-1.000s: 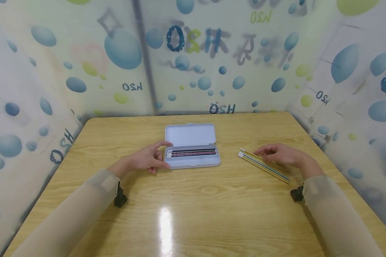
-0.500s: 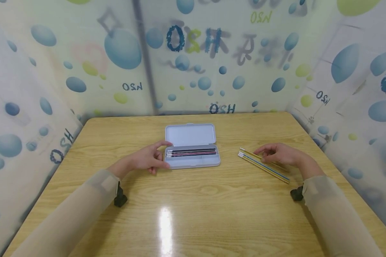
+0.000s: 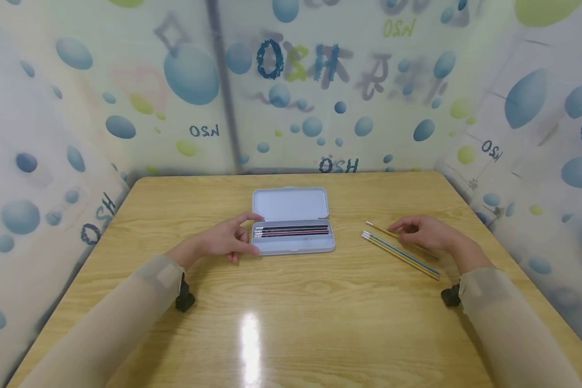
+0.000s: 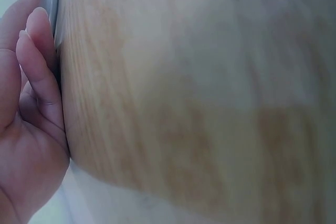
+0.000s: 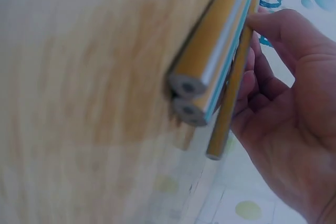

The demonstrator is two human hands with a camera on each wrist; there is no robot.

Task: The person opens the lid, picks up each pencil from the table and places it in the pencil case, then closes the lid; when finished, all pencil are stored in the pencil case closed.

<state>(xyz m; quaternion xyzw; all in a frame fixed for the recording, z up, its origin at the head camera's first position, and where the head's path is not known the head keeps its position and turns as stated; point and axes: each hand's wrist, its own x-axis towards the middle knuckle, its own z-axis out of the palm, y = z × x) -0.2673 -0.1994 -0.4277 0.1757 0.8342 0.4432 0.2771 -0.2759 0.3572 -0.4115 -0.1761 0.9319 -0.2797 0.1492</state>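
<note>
An open pale-blue pencil case (image 3: 281, 247) lies mid-table, its lid (image 3: 290, 203) folded back. Several dark pencils (image 3: 296, 231), one reddish, rest in its rear compartment with eraser ends to the left. My left hand (image 3: 223, 240) holds the case's left end, index finger at the rear corner and thumb at the front. To the right, my right hand (image 3: 428, 235) pinches a yellow pencil (image 5: 228, 103) between thumb and fingers. Just in front of it, two striped pencils (image 3: 401, 255), yellow and blue, lie side by side on the table. The right wrist view shows their flat unsharpened ends.
The wooden table (image 3: 320, 312) reaches back to a patterned curtain (image 3: 310, 81), which also encloses both sides. A black wrist camera (image 3: 184, 297) sits under the left sleeve, and another (image 3: 450, 296) under the right.
The yellow pencil in my right hand has shifted slightly away from the two beside it, widening the gap. My left hand stays at the case. The head view has shifted a little.
</note>
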